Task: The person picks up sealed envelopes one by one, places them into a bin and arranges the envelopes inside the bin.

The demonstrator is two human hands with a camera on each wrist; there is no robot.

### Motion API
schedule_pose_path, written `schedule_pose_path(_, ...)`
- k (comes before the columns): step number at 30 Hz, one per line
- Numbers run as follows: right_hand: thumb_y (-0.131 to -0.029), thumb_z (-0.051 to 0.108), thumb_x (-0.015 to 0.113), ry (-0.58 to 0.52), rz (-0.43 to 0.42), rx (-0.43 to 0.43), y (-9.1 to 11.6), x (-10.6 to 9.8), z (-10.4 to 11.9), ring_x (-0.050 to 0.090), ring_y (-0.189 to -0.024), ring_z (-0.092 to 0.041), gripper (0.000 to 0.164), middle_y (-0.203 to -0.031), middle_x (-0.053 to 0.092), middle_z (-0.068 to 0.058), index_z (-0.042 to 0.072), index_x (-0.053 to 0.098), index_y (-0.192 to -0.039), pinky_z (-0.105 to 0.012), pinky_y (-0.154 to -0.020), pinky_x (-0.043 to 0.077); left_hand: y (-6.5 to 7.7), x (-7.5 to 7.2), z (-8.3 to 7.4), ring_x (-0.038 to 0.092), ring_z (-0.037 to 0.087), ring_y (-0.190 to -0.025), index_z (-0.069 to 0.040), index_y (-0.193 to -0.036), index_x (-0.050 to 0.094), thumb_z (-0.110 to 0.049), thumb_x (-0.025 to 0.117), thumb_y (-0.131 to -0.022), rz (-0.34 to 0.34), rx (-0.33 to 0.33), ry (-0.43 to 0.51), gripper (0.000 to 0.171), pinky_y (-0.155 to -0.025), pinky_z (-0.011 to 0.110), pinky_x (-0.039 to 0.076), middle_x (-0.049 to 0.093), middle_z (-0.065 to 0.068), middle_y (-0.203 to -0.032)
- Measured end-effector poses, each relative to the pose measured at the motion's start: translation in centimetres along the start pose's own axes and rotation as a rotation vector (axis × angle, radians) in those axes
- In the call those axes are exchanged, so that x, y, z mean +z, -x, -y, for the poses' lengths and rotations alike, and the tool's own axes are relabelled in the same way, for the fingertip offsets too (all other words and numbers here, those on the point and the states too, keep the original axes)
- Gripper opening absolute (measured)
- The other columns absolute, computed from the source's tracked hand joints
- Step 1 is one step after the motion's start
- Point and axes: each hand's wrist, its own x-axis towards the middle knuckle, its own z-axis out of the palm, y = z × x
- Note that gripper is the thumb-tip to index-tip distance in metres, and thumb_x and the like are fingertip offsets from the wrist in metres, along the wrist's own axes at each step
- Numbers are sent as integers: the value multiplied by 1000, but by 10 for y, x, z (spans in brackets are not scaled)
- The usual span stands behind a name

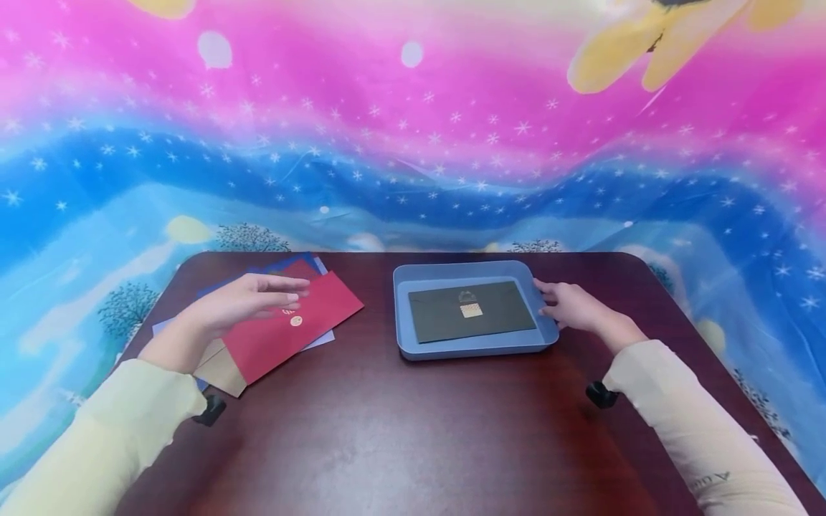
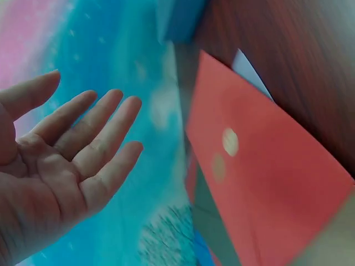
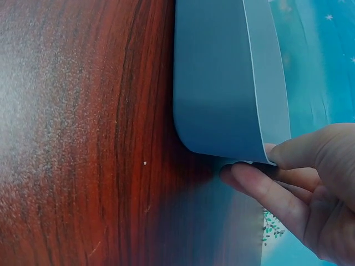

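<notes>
My left hand (image 1: 241, 304) hovers with fingers extended over a pile of envelopes, touching nothing; the left wrist view shows its bare palm (image 2: 61, 172). On top of the pile lies a red envelope (image 1: 258, 351) with a round gold seal. A blue-grey tray (image 1: 477, 350) stands on the table to the right, holding a dark green envelope (image 1: 439, 315) with a small pale square on it. At the tray's right side, my right hand (image 1: 577, 308) pinches the rim. Seen from the right wrist, the thumb (image 3: 302, 149) hooks over the tray wall (image 3: 219, 83), fingers outside.
Beneath the red envelope, a kraft-brown envelope (image 1: 219, 369) and several blue and pale ones stick out. The dark wooden table (image 1: 387, 437) ends at the back against a colourful printed cloth (image 1: 361, 143). Black wrist devices (image 1: 601, 394) hang below both sleeves.
</notes>
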Motion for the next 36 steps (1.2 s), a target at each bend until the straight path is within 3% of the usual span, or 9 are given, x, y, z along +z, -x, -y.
schedule_pose_path(6,-103,4,59,5,-1,-9,-1,0,0,53,-128,-51,73,-148,37,-41,-7,14,-159,-43,-76,61,3,-10,21,43,46,-136,5,-153,42,-18,67,-99,-60,-60,-85,63,-106,58,45,43,28,-152)
schedule_pose_path(11,-104,4,59,8,-1,-7,-2,1,0,53,-128,-50,73,-148,38,-40,-6,14,-159,-42,-76,61,1,-14,32,51,50,-126,8,-144,50,-20,76,-92,-121,-131,-302,64,-93,54,55,54,32,-139)
schedule_pose_path(19,-103,4,60,26,-13,-5,-2,1,-1,54,-126,-50,73,-147,39,-41,-7,14,-159,-43,-76,61,-3,-10,41,53,50,-118,9,-132,59,-18,89,-75,-83,-243,-490,70,-83,50,59,60,31,-125)
schedule_pose_path(28,-103,3,59,27,-8,-19,-1,3,1,54,-126,-50,72,-148,38,-41,-8,14,-159,-42,-75,61,2,-6,50,47,55,-121,8,-136,57,-15,92,-68,-132,-303,-582,80,-81,53,59,54,38,-131)
schedule_pose_path(36,-103,3,59,9,9,-4,-1,0,2,57,-123,-50,73,-148,36,-42,-8,12,-159,-40,-71,62,7,-5,57,45,55,-116,9,-139,49,-14,98,-57,-156,-358,-639,98,-80,60,57,48,38,-125)
